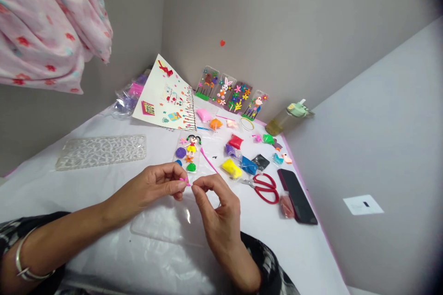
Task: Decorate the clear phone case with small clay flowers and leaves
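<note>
My left hand (pixel 162 183) pinches a small pink clay piece (pixel 184 180) between thumb and fingertips. Close beside it, my right hand (pixel 218 203) has thumb and forefinger pressed together at the tip of that piece; whether it grips anything is too small to tell. Just beyond the hands lies a clear phone case (pixel 177 140) decorated with a clay girl figure (pixel 193 144), a purple ball (pixel 180 152), an orange star (pixel 188 159) and a green ball (pixel 191 167). A pink clay modelling tool (pixel 208 160) rests to its right. Under the hands is a transparent plastic sheet (pixel 162 226).
Several packets of coloured clay, such as the yellow packet (pixel 231 168), lie to the right, near red-handled scissors (pixel 266 189) and a phone (pixel 297 197). Decorated cases (pixel 238 95) lean on the wall beside a bottle (pixel 285 120). A patterned clear tray (pixel 102 151) is at left.
</note>
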Available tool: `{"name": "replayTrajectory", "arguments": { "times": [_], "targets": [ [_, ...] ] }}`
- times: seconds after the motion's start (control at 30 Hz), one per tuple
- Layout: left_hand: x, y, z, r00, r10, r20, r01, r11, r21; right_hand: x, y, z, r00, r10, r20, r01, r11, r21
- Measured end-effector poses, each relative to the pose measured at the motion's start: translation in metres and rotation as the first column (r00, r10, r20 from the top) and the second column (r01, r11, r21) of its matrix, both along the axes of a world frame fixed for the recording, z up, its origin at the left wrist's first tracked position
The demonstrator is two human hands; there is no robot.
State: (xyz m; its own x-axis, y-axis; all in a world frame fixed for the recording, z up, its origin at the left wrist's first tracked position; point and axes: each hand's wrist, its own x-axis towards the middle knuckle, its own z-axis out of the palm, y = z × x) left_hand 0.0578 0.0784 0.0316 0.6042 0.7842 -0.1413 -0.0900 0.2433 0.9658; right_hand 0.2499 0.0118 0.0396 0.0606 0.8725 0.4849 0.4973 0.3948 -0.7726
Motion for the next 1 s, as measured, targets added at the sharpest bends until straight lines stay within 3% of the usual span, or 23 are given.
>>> {"name": "replayTrajectory", "arguments": {
  "times": [0.3, 0.6, 0.83, 1.0],
  "targets": [
    [0.0004, 0.0056, -0.0087, 0.998, -0.060, 0.031, 0.058, 0.996, 0.061, -0.0017, 0.0008, 0.0001, 1.000, 0.016, -0.022, -0.017, 0.999, -0.038],
    [0.0019, -0.0019, -0.0007, 0.998, 0.045, 0.035, -0.048, 0.995, 0.087, -0.0007, 0.0014, -0.0025, 0.999, 0.000, -0.052, -0.001, 1.000, -0.030],
    [0.0013, 0.0031, -0.0077, 0.995, -0.022, 0.092, 0.015, 0.997, 0.074, -0.0005, 0.0013, -0.0028, 0.998, 0.049, -0.042, -0.049, 0.999, -0.010],
    [0.0005, 0.0043, -0.0096, 0.997, 0.002, 0.071, -0.008, 0.996, 0.087, 0.0004, 0.0013, -0.0034, 0.997, 0.030, -0.078, -0.032, 0.999, -0.031]
  ]
}}
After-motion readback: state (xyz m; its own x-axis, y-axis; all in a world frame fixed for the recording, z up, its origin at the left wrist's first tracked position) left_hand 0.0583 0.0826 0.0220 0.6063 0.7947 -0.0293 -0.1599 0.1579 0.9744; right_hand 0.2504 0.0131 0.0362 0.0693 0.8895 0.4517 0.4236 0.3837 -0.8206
